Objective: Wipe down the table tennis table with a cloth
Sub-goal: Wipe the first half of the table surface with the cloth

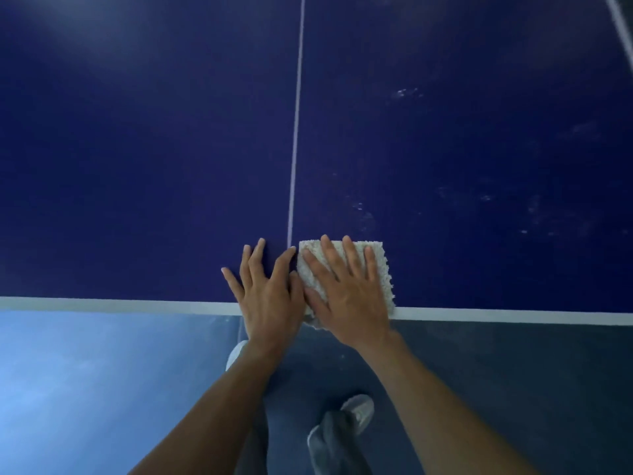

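Note:
The dark blue table tennis table (137,149) fills the upper part of the head view, with a thin white centre line (296,114) running away from me and a white band along its near edge (120,305). A folded, fluffy off-white cloth (382,269) lies on the table at the near edge, just right of the centre line. My right hand (346,296) presses flat on the cloth with straight, spread fingers. My left hand (267,293) lies flat on the bare table beside the cloth, fingers spread, its thumb side touching the cloth's left edge.
Pale smudges and dust marks (407,94) dot the right half of the table. Another white line (620,25) crosses the far right corner. Below the table edge is blue-grey floor (102,389), with my grey shoes (359,411) on it.

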